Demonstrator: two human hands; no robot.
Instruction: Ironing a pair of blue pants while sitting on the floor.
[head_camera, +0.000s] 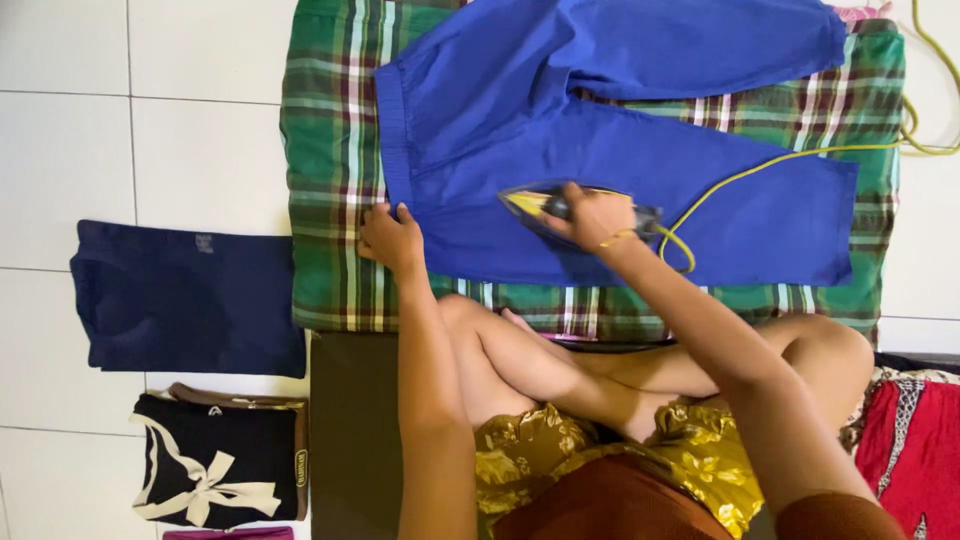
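Observation:
Blue trousers (620, 150) lie spread flat on a green plaid cloth (330, 180) on the floor. My right hand (590, 218) grips the handle of a dark iron with a yellow body (535, 203), which rests on the nearer trouser leg. A yellow cord (780, 160) runs from the iron to the right. My left hand (392, 240) presses down at the waistband corner of the trousers, fingers resting on the plaid cloth's edge. My bare knees are folded just below the cloth.
A folded navy garment (185, 298) lies on the white tiled floor (130, 130) at left. Below it sits a folded black garment with cream trim (215, 460). A red patterned cloth (915, 450) lies at the lower right.

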